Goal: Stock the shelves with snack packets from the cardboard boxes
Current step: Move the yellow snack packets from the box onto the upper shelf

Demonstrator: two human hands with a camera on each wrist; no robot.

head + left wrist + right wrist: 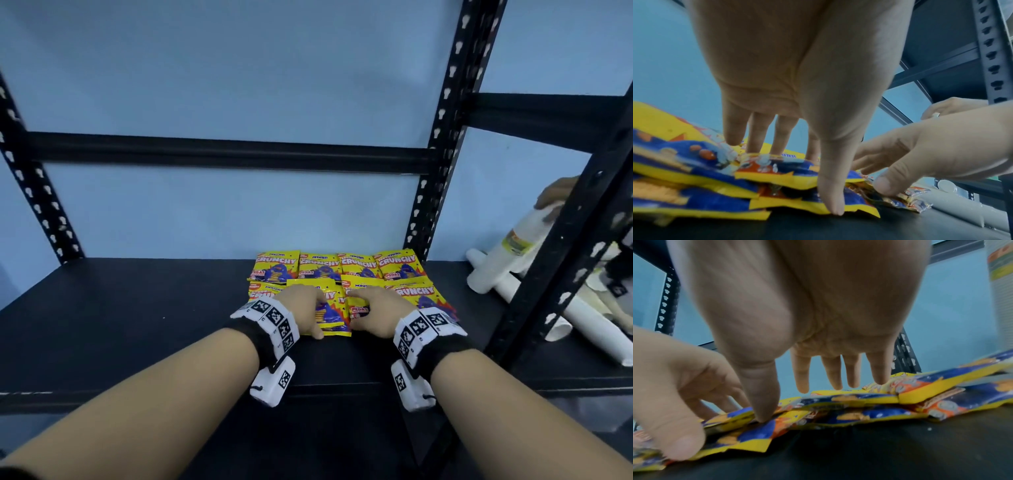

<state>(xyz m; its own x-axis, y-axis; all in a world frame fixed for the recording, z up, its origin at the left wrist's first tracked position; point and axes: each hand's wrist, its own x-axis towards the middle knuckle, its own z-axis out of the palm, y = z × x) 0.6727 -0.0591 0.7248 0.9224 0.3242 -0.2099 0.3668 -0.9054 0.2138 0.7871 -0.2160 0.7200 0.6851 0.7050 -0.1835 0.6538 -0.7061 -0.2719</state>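
At the centre of the head view, on the black shelf [144, 308], we see yellow snack packets [356, 265] lying flat in overlapping rows, with our left hand [305, 305] and right hand [375, 308] resting on the front row. Low in the left wrist view, our left grip is spread, straight fingers [758, 134] and thumb pressing packets, holding none. Low in the right wrist view, our right grip likewise presses with extended fingers [877, 369].

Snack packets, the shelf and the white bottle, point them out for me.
snack packets [399, 265]: head view, front of the back-right packet.
shelf [137, 325]: head view, bare black board left of the packets.
white bottle [513, 245]: head view, its labelled body.
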